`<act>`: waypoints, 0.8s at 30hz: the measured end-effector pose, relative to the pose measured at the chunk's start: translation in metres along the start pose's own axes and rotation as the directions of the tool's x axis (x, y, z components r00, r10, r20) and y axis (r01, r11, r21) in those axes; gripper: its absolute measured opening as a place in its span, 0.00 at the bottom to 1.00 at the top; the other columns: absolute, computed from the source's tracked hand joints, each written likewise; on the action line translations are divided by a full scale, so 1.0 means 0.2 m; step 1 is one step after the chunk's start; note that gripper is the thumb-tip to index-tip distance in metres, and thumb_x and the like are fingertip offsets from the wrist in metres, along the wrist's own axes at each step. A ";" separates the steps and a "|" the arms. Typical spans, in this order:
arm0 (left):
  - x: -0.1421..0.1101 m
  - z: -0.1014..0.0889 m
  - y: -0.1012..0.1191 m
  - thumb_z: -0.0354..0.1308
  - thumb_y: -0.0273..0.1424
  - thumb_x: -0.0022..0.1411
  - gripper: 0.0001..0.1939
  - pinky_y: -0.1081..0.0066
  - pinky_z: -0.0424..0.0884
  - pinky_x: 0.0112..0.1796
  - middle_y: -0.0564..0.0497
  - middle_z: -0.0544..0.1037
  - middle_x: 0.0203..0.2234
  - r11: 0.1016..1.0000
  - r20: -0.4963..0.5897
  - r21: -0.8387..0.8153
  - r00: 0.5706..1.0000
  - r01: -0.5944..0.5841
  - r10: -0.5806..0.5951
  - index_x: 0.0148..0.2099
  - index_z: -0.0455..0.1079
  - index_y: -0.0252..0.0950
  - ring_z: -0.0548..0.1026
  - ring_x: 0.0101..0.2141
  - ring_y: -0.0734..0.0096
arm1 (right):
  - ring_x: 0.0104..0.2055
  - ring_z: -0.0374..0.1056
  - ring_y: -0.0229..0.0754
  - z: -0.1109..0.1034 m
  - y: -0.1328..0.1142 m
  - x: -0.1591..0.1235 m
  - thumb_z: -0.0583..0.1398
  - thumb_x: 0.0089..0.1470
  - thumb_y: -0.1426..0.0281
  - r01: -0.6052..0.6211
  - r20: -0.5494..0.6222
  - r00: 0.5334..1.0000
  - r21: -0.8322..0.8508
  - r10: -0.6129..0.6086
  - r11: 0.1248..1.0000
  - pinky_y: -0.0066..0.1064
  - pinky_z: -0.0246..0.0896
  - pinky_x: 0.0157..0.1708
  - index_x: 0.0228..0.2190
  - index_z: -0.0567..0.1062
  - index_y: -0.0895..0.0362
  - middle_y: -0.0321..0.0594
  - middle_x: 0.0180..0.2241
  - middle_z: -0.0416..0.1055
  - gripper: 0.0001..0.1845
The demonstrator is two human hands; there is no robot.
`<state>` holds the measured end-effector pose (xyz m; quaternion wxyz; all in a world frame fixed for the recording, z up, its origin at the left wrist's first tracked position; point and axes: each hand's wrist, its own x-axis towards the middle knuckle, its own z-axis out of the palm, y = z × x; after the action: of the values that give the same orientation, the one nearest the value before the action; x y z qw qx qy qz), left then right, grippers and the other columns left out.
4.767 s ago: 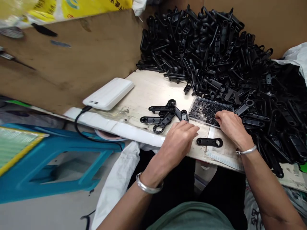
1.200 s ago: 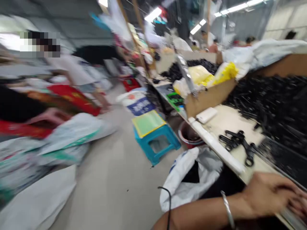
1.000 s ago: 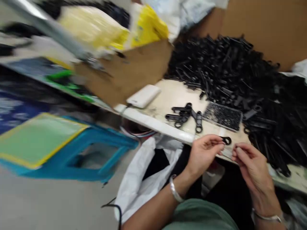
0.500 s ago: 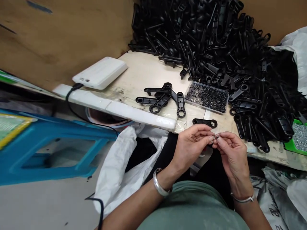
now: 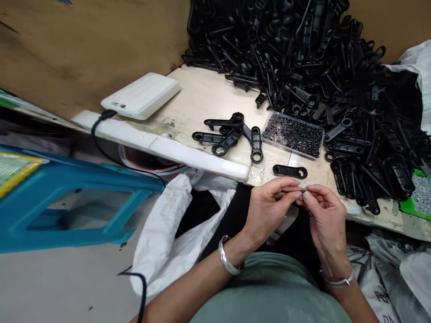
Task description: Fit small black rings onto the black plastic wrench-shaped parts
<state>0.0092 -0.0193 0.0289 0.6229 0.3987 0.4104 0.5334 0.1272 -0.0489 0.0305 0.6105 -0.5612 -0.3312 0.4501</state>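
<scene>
My left hand point(image 5: 273, 207) and my right hand point(image 5: 325, 215) meet fingertip to fingertip just over the table's front edge. Between them they pinch a tiny dark metal part point(image 5: 303, 190), too small to name surely. Both hands are closed, with the lower fingers curled. Just beyond the fingertips lies a black plastic handle piece point(image 5: 289, 171) with a ring at one end. Farther back sits a clear shallow box point(image 5: 292, 134) full of small black parts. To its left, several more black handle pieces point(image 5: 224, 134) lie loosely crossed.
A large heap of black plastic pieces point(image 5: 286, 54) covers the table's back and right. A white power bank point(image 5: 141, 96) with a black cable lies at left. A green tray point(image 5: 420, 193) of small silvery parts is at far right. A blue stool point(image 5: 77, 202) stands lower left.
My fingertips have drawn closer together around the tiny part, which now shows as a small dark tip. The whole view has shifted slightly. Objects on the table have stayed put.
</scene>
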 end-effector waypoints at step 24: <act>-0.04 -0.04 -0.06 0.66 0.22 0.49 0.08 0.78 0.78 0.35 0.53 0.82 0.27 1.000 -0.010 -0.012 1.000 0.000 0.000 0.34 0.77 0.34 0.81 0.30 0.72 | 0.31 0.74 0.40 -0.09 -0.01 -0.03 0.60 0.60 0.72 0.569 0.364 0.819 -0.606 -0.442 0.555 0.32 0.72 0.36 0.36 0.78 0.55 0.39 0.33 0.77 0.06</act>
<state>0.0055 -0.0290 0.0161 0.6232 0.3924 0.4102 0.5379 0.1413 -0.0614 0.0295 0.4279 -0.5868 -0.6724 0.1432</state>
